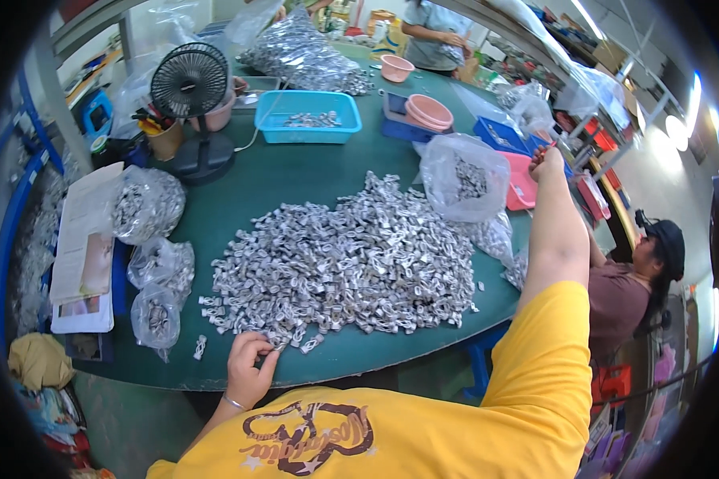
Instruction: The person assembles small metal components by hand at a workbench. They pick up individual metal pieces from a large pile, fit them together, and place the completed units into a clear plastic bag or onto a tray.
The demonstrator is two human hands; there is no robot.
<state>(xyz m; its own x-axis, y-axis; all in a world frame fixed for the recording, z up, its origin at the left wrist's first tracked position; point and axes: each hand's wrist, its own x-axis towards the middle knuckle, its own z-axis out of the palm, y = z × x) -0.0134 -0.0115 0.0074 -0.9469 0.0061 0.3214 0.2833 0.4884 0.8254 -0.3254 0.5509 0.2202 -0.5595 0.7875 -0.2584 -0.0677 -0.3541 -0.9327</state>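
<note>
Where the round green-topped table [295, 180] spreads out, a black desk fan [190, 88], a light-blue plastic tray [307, 116], pink bowls [429, 112] and clear plastic bags of parts [465, 180] ring it; a broad heap of small shiny silver metal pieces [351, 259] fills the centre; left hand [250, 369] at the heap's near edge, fingers pinched on one piece; right hand [546, 162] stretched far right near a pink tray [522, 185], grip unclear.
</note>
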